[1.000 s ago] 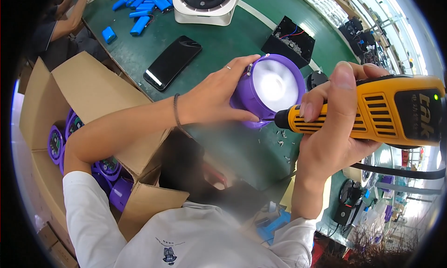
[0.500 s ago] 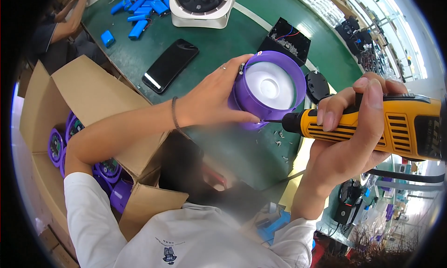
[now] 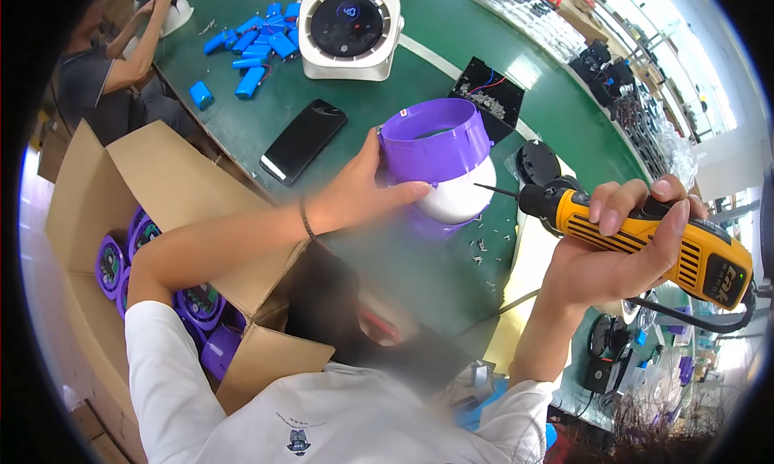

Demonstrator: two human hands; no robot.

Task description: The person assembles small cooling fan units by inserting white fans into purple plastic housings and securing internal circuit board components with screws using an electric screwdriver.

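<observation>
My left hand (image 3: 355, 191) is closed round a purple plastic ring housing (image 3: 435, 153), its thumb pressing near the lower rim. The housing is tilted, and a rounded white part (image 3: 463, 194) shows under it, with more purple plastic below. In my right hand (image 3: 601, 266) is a yellow and black electric screwdriver (image 3: 625, 237), a cable running from its rear end. Its thin bit points left at the white part; whether it touches cannot be told. Several small loose screws (image 3: 481, 246) lie on the green table (image 3: 387, 262) below the bit.
At my left stands an open cardboard box (image 3: 189, 174) with several purple housings (image 3: 110, 266) inside. A black phone (image 3: 305, 140), blue battery packs (image 3: 251, 81), a white device with a lit display (image 3: 351, 30), a black screw box (image 3: 490, 101) and a round black part (image 3: 537, 162) are on the table.
The housing has tipped over in my left hand, so its side faces up instead of its white inner face. The screwdriver bit has come away from the rim and the tool has tilted.
</observation>
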